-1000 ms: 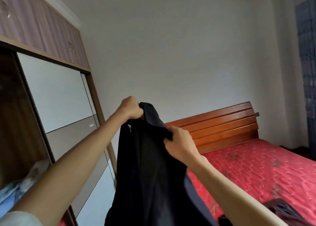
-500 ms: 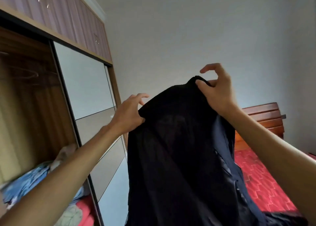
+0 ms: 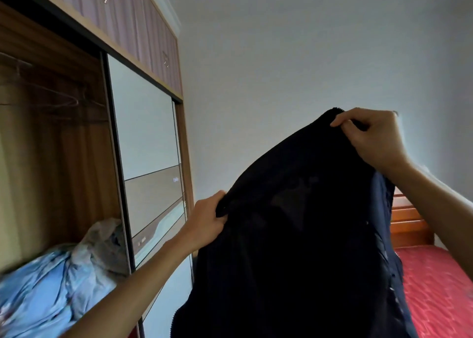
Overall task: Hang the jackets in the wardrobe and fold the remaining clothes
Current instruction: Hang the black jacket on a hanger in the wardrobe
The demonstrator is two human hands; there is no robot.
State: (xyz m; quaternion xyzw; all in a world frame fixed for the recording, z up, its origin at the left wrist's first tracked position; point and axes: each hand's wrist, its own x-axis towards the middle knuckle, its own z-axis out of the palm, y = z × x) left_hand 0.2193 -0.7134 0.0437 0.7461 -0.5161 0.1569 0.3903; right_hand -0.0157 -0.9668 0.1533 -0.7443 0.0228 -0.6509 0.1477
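Hands were up in the air, and between them hung a big dark jacket (image 3: 294, 248). The left hand (image 3: 204, 225) was lower. Its fingers were curled tight round a bunched edge of the jacket. The right hand (image 3: 373, 138) was higher and further to the right. Its fingers and thumb pinched the top edge of the jacket, at the highest point. So the top of the jacket sloped up from left to right. The rest of it dropped down, past the bottom of what I could see. On the right side a bluish inside part showed along the edge.

The jacket was in the air in front of the white wall (image 3: 281, 56), just to the right of the wardrobe (image 3: 51, 158). It was not in the wardrobe yet. The wardrobe stood open on the left, and its sliding door (image 3: 146, 138) covered the part next to the wall. Inside, thin wire hangers (image 3: 64, 102) hung up high. Below them lay a heap of light blue clothes (image 3: 46, 286) with a grey bundle (image 3: 102, 240) beside it. Small purple cupboards (image 3: 128, 12) ran along the top of the wardrobe.

Low on the right, past the jacket, lay a red bed cover (image 3: 440, 286) and a brown wooden headboard (image 3: 407, 222).
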